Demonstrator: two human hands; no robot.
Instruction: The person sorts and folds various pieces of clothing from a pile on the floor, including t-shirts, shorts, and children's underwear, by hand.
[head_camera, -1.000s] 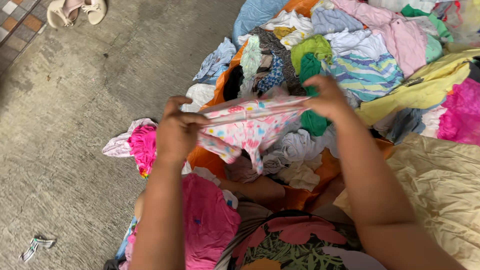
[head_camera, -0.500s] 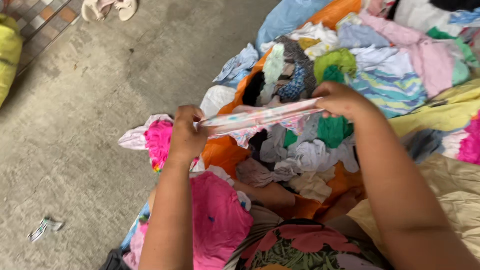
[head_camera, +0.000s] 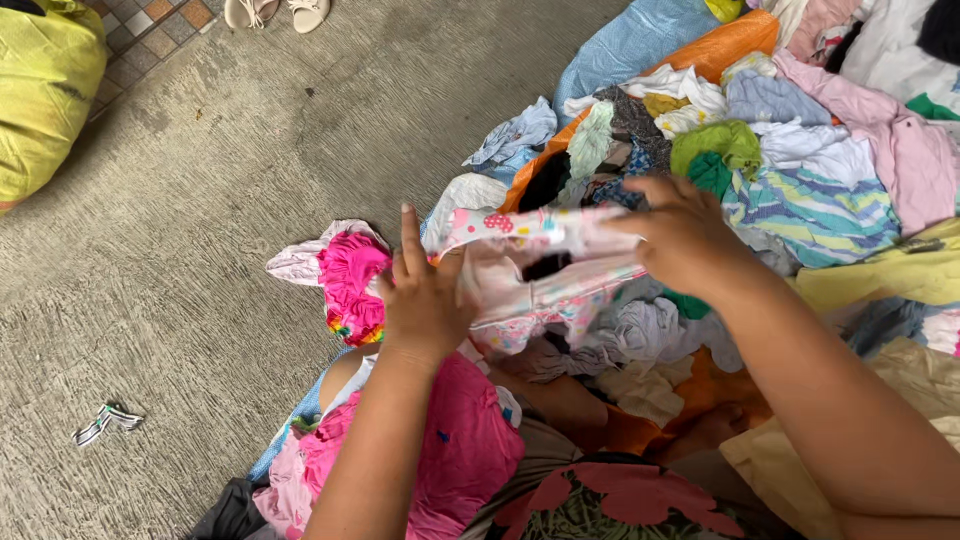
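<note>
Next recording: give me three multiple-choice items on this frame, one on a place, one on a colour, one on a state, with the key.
1. Where does the bulging yellow sack lie?
A. top left corner
B. bottom right corner
C. on the clothes pile

2. What is the main colour of the ruffled garment on the concrete floor beside the left hand?
A. black
B. bright pink
C. brown

3. How is the small white patterned cloth garment held?
A. by the right hand alone
B. lying loose on the pile
C. between both hands

Key:
1 A, the yellow sack fills the top left corner.
2 B, the ruffled garment is bright pink.
3 C, the left hand and right hand both grip the white patterned garment.
</note>
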